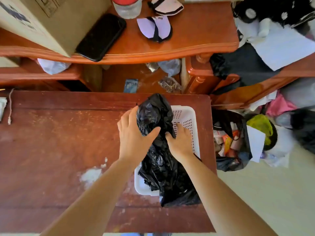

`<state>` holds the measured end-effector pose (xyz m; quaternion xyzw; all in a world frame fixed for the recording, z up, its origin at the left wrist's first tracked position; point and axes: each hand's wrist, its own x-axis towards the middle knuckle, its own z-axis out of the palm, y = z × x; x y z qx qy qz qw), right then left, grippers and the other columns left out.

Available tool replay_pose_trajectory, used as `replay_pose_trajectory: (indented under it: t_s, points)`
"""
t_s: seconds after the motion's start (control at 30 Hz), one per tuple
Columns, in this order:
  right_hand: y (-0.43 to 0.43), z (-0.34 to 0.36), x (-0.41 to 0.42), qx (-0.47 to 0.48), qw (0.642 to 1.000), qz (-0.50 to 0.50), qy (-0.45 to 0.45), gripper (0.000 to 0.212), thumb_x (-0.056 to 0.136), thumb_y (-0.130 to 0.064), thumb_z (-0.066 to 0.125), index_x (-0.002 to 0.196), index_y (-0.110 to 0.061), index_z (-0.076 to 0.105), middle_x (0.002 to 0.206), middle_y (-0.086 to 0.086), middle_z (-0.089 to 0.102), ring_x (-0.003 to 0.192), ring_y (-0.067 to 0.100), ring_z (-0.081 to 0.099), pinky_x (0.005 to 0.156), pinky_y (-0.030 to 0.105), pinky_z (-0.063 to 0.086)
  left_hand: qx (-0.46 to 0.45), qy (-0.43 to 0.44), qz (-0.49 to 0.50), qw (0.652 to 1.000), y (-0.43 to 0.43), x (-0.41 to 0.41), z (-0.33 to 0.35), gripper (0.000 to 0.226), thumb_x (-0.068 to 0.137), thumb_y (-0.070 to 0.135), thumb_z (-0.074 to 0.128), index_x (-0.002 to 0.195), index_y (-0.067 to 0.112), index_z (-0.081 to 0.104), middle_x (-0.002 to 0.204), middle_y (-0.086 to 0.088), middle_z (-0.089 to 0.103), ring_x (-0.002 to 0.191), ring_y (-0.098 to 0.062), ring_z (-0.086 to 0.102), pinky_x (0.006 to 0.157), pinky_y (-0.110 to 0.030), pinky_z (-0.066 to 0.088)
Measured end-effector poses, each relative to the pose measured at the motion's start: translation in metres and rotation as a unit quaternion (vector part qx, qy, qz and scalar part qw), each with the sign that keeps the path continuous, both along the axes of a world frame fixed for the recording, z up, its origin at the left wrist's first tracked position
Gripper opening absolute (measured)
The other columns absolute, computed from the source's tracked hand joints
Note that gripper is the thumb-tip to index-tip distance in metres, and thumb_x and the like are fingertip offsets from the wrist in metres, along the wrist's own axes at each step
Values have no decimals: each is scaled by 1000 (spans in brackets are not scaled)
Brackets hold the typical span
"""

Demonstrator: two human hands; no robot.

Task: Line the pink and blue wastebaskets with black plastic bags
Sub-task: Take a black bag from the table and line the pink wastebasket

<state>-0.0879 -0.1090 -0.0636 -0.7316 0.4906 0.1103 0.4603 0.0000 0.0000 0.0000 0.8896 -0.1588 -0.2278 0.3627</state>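
Note:
A crumpled black plastic bag [158, 160] lies across a pale, perforated wastebasket [187, 116] that stands on the worn red-brown table [59, 142], at its right side. The bag spills over the basket's near rim and bunches up at its far left corner. My left hand [134, 133] presses on the bag's upper part, thumb spread across the plastic. My right hand [180, 138] pinches a fold of the bag inside the basket. The basket's right wall and far rim show; its left side is hidden by the bag and my hands. No blue wastebasket is in view.
A full trash bin lined with a black bag [230, 142] stands on the floor right of the table. Behind the table a wooden shelf [153, 53] carries a black phone [102, 36], a cardboard box [51, 17], a plastic jar [127, 5] and caps. Clothes and papers [272, 40] pile up at the right.

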Motion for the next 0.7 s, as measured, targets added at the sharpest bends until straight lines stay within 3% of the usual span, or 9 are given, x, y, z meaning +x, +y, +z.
replay_pose_trajectory:
  t_s: [0.07,0.1,0.13,0.2,0.3,0.37,0.43,0.57,0.7]
  points:
    - [-3,-8,5,-63,997,12,-31,15,92,-29,50,95,-22,63,110,18,50,104,34,45,82,42,37,0,-41,14,999,-6,1,-7,50,83,34,66,131,25,52,144,0,38,131,-18,22,109,-50,31]
    - [-5,-12,4,-89,995,10,-48,25,91,-25,51,66,-26,54,90,14,48,88,33,43,74,39,32,-11,-52,26,998,-6,-1,-8,38,85,27,64,123,24,61,140,1,43,128,-17,25,104,-53,35]
    - [-7,-12,0,-114,992,6,-48,40,91,-22,50,53,-27,39,78,8,44,79,30,40,71,37,28,-31,-59,42,997,-6,-4,-6,30,86,21,62,116,24,67,135,3,47,125,-12,26,102,-52,38]
    - [-13,-5,-14,-141,987,-32,-70,45,91,-21,47,51,-25,29,67,0,42,74,30,43,67,36,30,-67,-35,60,995,1,-13,0,27,88,15,60,111,26,69,125,10,51,117,-5,30,101,-38,38]
    - [-25,22,-38,-189,967,-91,-142,29,92,-22,45,63,-25,51,77,0,58,85,25,55,70,37,42,-112,33,126,985,12,-20,21,29,89,12,60,101,38,67,113,14,60,111,-5,49,92,-24,41]
    - [-29,41,-53,-189,955,-125,-194,20,95,-17,46,87,-15,65,84,-1,63,83,15,56,74,29,44,-138,87,197,967,17,-22,33,32,90,8,54,95,37,67,99,15,65,79,5,60,70,-13,46]
    - [-29,69,-62,-176,950,-132,-223,17,97,-14,45,93,-10,61,71,-2,54,67,3,49,63,15,36,-136,128,224,957,20,-23,47,31,93,5,45,98,24,69,81,8,67,47,1,49,48,-11,42]
    - [-27,119,-66,-134,955,-110,-239,24,98,-16,43,79,-3,48,56,-1,35,50,8,35,50,19,28,-202,183,205,940,24,-23,86,25,94,22,49,80,26,69,83,4,72,84,-20,65,81,-40,53]
    - [-24,162,-66,-102,956,-147,-231,30,97,-22,45,76,-2,46,58,1,33,48,7,32,48,19,27,-272,188,113,937,26,-16,137,14,92,31,55,100,27,66,97,12,72,95,-10,66,85,-31,50]
